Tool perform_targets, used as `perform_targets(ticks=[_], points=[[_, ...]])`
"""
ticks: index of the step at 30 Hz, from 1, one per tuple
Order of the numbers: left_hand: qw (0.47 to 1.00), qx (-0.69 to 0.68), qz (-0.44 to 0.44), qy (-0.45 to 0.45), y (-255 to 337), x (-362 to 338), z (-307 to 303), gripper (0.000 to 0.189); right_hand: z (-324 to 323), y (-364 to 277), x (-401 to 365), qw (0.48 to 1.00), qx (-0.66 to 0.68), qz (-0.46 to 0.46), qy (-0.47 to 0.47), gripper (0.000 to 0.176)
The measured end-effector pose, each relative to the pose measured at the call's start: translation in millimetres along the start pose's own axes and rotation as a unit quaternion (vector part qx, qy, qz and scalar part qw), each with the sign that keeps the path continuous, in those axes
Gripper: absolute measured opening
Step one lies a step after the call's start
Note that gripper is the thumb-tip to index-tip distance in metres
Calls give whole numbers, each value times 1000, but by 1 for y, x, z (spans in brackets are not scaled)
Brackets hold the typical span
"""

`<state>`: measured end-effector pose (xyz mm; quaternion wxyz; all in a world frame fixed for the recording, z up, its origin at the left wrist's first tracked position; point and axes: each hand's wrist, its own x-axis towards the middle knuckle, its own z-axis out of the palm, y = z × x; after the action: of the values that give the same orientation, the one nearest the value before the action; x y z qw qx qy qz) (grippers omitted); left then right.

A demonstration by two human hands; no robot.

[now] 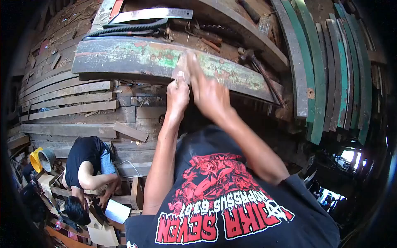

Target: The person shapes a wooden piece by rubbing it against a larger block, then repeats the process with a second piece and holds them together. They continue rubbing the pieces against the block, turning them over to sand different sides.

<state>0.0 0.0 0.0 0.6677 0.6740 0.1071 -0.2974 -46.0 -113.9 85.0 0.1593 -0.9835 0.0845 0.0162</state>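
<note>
My left hand (178,96) is closed round a small, flat piece of wood (182,65), its thumb pressed on the near end. The piece stands out over the near edge of a thick wooden beam (120,56) with worn green and whitish paint. Close on the right is my right hand (210,94), smeared by motion, with a finger reaching up alongside the piece. I cannot tell whether this hand grips anything. Toward the beam's right end a hammer (260,72) lies across it, its handle slanting down to the near edge.
Behind the beam lie a metal ruler (153,15) and a black ribbed cable (132,27). Green-painted boards (316,74) stand in rows at the right. Planks (70,105) cover the floor at left, where another person (89,169) bends over near a white sheet (118,211).
</note>
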Motion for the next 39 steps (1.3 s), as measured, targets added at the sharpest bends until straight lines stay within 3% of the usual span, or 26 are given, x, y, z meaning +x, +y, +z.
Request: perform_targets(ticks=[2, 3, 5, 6, 9, 11, 13, 14, 17, 18, 21, 22, 26, 30, 33, 38, 39], points=[[996, -1, 80, 42, 5, 6, -4, 61, 15, -3, -7, 999, 23, 17, -17, 77], [998, -54, 26, 9, 6, -13, 31, 59, -15, 18, -11, 998, -39, 30, -31, 77], [999, -40, -13, -15, 4, -14, 15, 56, 4, 28, 29, 998, -41, 41, 15, 76], [996, -80, -19, -37, 9, -12, 7, 55, 2, 30, 47, 998, -26, 55, -15, 76], [993, -97, -72, -6, 26, -22, 8, 60, -5, 37, 8, 998, 59, 22, -28, 67], [994, -94, -62, -6, 18, -14, 6, 61, -13, 36, -5, 994, 99, 23, -45, 61], [995, -91, -46, -11, 19, -10, 7, 60, -4, 44, -6, 992, 114, 41, -32, 58], [995, -86, -51, -7, 21, -11, 8, 60, 9, 52, 0, 991, 119, -12, 65, 56], [994, -91, -64, 0, 28, -17, 7, 61, 5, 49, 7, 904, 402, 144, -17, 61], [995, -81, -52, -6, 24, -14, 5, 62, -18, 35, 2, 818, 511, 253, -72, 51], [997, -69, -44, -9, 20, -13, 5, 62, -38, 45, -9, 628, 709, 285, -148, 39], [997, -67, -44, -6, 20, -13, 5, 63, -46, 43, -14, 603, 734, 277, -148, 34], [998, -58, -40, -4, 29, -19, 5, 64, -70, 40, -24, 577, 760, 281, -108, 30], [999, -30, -27, -16, 21, -15, 2, 64, -82, 46, -28, 586, 771, 235, -86, 29], [999, -14, -34, -21, 28, -20, 3, 60, -84, 52, -30, 521, 822, 212, -91, 28], [982, -130, -124, -65, 27, -14, -3, 52, -104, 43, -28, 484, 834, 240, -112, 41], [983, -119, -123, -62, 28, -13, -3, 52, -104, 48, -26, 468, 849, 212, -126, 41]])
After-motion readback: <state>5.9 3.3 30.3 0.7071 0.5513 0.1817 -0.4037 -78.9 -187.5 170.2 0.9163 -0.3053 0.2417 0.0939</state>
